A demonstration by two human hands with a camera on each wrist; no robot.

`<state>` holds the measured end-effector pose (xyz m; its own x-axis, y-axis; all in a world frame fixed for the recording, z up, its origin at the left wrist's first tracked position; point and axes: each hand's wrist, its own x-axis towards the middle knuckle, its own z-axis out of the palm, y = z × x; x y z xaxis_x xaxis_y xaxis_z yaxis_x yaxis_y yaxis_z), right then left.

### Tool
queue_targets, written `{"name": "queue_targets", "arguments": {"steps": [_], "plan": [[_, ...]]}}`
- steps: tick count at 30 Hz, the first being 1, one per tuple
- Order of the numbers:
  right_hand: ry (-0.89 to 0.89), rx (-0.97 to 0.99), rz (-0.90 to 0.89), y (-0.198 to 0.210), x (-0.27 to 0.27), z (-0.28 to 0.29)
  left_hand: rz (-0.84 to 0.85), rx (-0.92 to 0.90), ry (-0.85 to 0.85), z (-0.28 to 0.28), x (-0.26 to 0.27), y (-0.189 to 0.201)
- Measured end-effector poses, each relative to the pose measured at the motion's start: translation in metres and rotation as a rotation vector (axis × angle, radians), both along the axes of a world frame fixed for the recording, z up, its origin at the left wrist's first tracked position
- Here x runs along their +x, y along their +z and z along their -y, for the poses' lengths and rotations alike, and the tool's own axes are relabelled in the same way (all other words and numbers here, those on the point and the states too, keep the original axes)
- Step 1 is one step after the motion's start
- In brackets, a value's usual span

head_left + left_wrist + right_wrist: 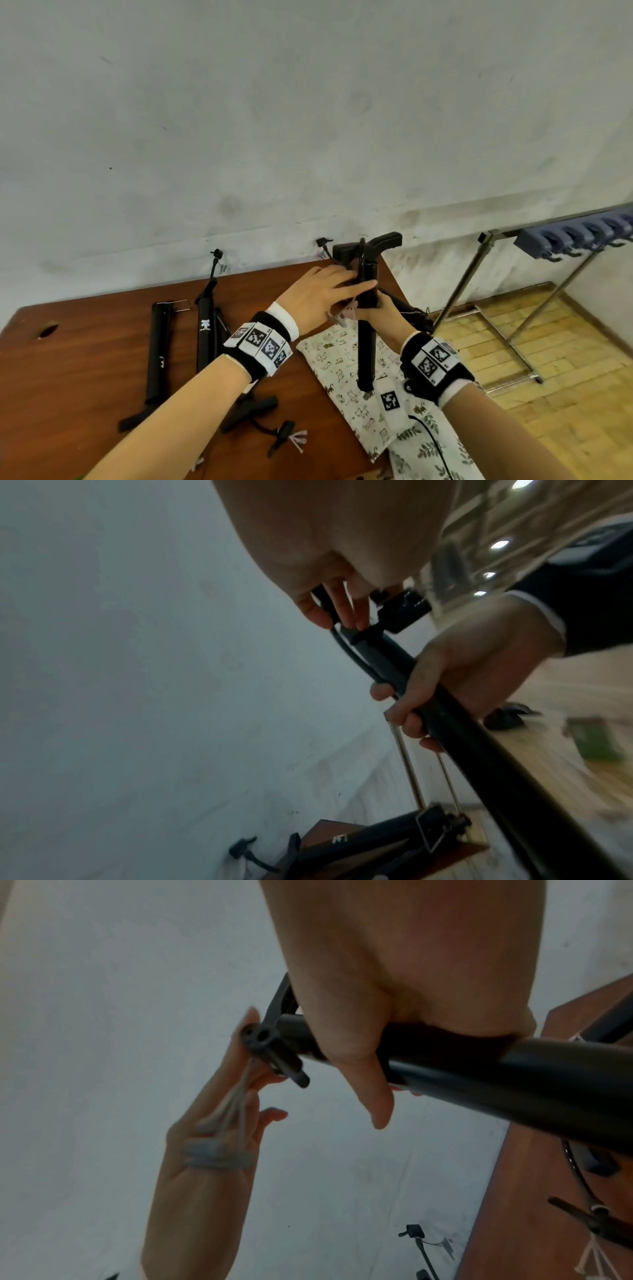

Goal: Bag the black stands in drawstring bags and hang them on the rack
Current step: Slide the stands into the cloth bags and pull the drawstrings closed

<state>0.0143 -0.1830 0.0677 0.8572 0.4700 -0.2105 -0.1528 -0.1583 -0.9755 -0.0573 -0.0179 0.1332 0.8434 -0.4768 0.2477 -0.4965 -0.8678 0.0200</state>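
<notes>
My right hand grips the shaft of a black stand and holds it upright over the table's right end, its foot on a white cat-print drawstring bag. My left hand lies against the stand's folded top with its fingers straight. In the left wrist view, the left hand's fingers touch a black cord at the stand's head, and the right hand wraps the stand. The right wrist view shows a white string tag hanging across the left hand's palm.
Two more black stands lie on the brown table, with clips and cords near its front edge. A metal rack carrying a purple hook strip stands to the right on a yellow tiled floor. A leaf-print cloth lies below the bag.
</notes>
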Motion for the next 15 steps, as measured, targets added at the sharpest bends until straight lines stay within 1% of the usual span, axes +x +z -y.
{"name": "queue_targets", "arguments": {"steps": [2, 3, 4, 5, 7, 9, 10, 11, 13, 14, 15], "plan": [[-0.005, 0.005, 0.021, 0.005, 0.001, 0.002, -0.143, -0.264, 0.077, 0.003, -0.004, 0.005], [0.010, -0.004, 0.040, 0.006, 0.002, 0.003, -0.225, -0.421, 0.097, 0.005, -0.005, 0.006], [0.030, -0.019, 0.064, 0.007, 0.001, 0.004, -0.284, -0.540, 0.106, 0.008, -0.006, 0.008], [0.052, -0.027, 0.081, 0.009, -0.001, 0.005, -0.312, -0.590, 0.124, 0.012, -0.008, 0.010], [0.057, -0.013, 0.079, 0.014, -0.004, 0.007, -0.297, -0.591, 0.153, 0.017, -0.011, 0.013], [0.038, 0.034, 0.021, 0.021, -0.006, 0.010, -0.256, -0.556, 0.202, 0.019, -0.012, 0.009], [0.039, 0.058, -0.020, 0.025, -0.008, 0.011, -0.261, -0.554, 0.216, 0.020, -0.012, 0.004], [0.049, 0.102, -0.077, 0.028, -0.009, 0.011, -0.290, -0.589, 0.211, 0.020, -0.012, -0.003], [0.063, 0.233, -0.212, 0.029, -0.010, 0.015, -0.335, -0.724, 0.173, 0.024, -0.015, -0.013], [0.072, 0.314, -0.266, 0.030, -0.011, 0.017, -0.328, -0.748, 0.169, 0.027, -0.015, -0.018], [0.088, 0.385, -0.300, 0.030, -0.010, 0.019, -0.309, -0.715, 0.191, 0.032, -0.016, -0.019]]}}
